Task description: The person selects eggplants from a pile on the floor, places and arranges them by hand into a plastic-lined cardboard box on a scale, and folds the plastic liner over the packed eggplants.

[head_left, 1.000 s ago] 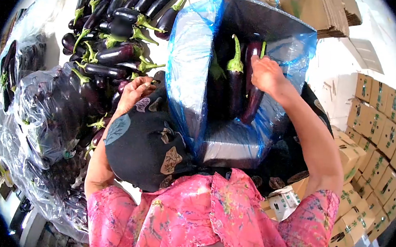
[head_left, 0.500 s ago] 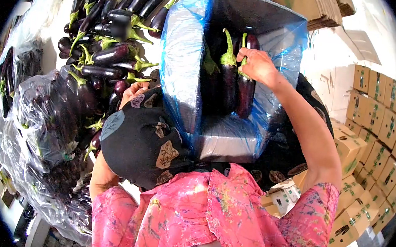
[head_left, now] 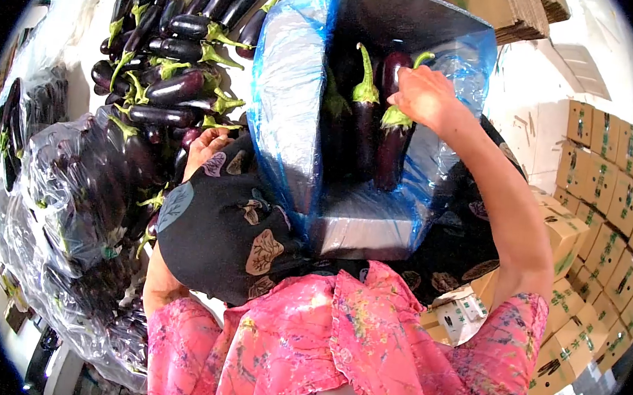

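My right hand is closed around the green stem end of an eggplant inside the box, which is lined with blue-tinted clear plastic. The held eggplant hangs stem up, slightly tilted. Behind it shows the purple top of another eggplant. An upright eggplant with a long curved stem stands to its left, and more lie in the shadow beyond. At the pile's near edge, my left hand has curled fingers beside several eggplants. My raised knee partly hides it, so its contents are unclear.
Clear plastic sheeting covers more eggplants on the left. Flattened cardboard lies beyond the box. Stacked cartons line the right side. My knee in dark patterned cloth sits against the box's left side.
My right hand has shifted slightly up and right, tilting the held eggplant and exposing more of the one behind it. My left hand has moved slightly left.
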`<state>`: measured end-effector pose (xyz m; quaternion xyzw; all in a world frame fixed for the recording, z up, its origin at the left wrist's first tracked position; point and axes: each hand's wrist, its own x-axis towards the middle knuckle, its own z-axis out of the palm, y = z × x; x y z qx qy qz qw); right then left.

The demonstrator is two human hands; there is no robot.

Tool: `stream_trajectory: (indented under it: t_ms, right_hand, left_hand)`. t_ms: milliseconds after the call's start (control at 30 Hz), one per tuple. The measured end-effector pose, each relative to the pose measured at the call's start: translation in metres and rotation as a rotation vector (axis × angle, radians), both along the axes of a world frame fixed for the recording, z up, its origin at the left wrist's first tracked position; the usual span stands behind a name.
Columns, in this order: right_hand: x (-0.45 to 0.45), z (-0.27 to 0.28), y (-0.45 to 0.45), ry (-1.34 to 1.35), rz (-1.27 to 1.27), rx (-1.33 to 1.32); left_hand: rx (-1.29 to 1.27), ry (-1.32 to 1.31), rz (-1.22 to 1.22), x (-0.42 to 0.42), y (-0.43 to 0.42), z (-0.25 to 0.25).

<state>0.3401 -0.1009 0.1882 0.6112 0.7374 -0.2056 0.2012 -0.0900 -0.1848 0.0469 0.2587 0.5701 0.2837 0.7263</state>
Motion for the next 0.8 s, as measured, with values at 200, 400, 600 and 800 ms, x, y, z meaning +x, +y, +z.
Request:
stream_trajectory:
  t_ms: [200, 400, 600, 800]
  right_hand:
    - [-0.005, -0.032, 0.007, -0.117, 0.115, -0.020]
    - [0.021, -0.046, -0.005, 0.041, 0.248, 0.274]
    - [0.027, -0.070, -0.022, -0.133, 0.419, 0.696]
    - [0.028, -0.052, -0.016, 0.008, 0.437, 0.519]
  left_hand:
    - [0.013, -0.048, -0.019, -0.019, -0.009, -0.032]
    - [0.039, 0.012, -0.038, -0.023, -0.019, -0.033]
    - [-0.052, 0.142, 0.051, -0.007, -0.007, -0.021]
    - [-0.003, 0.243, -0.053, 0.009, 0.010, 0.003]
